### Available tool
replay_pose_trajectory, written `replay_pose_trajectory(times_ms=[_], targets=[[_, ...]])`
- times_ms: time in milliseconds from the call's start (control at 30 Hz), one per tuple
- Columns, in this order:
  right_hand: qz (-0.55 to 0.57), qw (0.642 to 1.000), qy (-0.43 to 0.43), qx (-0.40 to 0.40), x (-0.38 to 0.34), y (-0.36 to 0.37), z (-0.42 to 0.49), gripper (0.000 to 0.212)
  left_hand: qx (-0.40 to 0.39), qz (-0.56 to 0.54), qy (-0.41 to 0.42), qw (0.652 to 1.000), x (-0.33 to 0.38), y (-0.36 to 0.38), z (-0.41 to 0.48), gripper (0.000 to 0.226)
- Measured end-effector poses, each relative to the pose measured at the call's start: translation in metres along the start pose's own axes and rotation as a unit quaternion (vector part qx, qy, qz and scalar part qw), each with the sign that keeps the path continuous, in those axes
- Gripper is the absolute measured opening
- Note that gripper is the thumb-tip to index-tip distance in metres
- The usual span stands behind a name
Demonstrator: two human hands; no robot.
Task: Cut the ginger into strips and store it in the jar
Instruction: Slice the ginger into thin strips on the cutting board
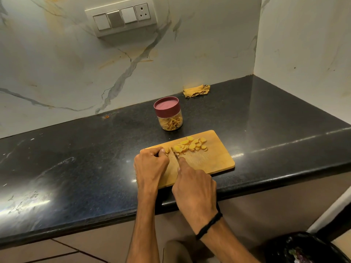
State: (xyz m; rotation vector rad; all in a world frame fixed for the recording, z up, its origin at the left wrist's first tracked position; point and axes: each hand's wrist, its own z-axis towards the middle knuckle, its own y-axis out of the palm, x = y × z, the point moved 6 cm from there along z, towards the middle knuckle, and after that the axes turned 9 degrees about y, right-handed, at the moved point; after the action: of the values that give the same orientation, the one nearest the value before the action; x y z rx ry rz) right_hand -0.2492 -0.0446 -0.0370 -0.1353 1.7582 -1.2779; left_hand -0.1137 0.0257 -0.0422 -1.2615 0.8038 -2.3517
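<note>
1. Now my left hand (152, 164) curls its fingers, pinning a ginger piece (167, 150) to the board (214, 160).
2. My right hand (193, 188) grips the knife (175, 154), forefinger along its back, blade just beside that piece.
3. Ginger slices (191, 145) lie heaped right of the blade.
4. The jar (169, 118), lid on and strips inside, stands behind the board.

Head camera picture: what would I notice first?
On the wooden cutting board, the right hand grips a knife and the left hand holds a ginger piece, yellow ginger slices piled beyond the blade. Behind the board stands a jar of strips, maroon lid on.
</note>
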Motion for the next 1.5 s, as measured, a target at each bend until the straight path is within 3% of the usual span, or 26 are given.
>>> replay_pose_trajectory(times_ms=[967,1500], targets=[[-0.014,1.000,0.007,-0.009,0.001,0.000,0.011,0.050,-0.004,0.031,0.009,0.999,-0.007,0.001,-0.001,0.025],[0.010,1.000,-0.009,-0.002,-0.006,0.011,0.010,0.053,-0.019,-0.021,0.010,1.000,-0.006,0.000,-0.005,0.023]])
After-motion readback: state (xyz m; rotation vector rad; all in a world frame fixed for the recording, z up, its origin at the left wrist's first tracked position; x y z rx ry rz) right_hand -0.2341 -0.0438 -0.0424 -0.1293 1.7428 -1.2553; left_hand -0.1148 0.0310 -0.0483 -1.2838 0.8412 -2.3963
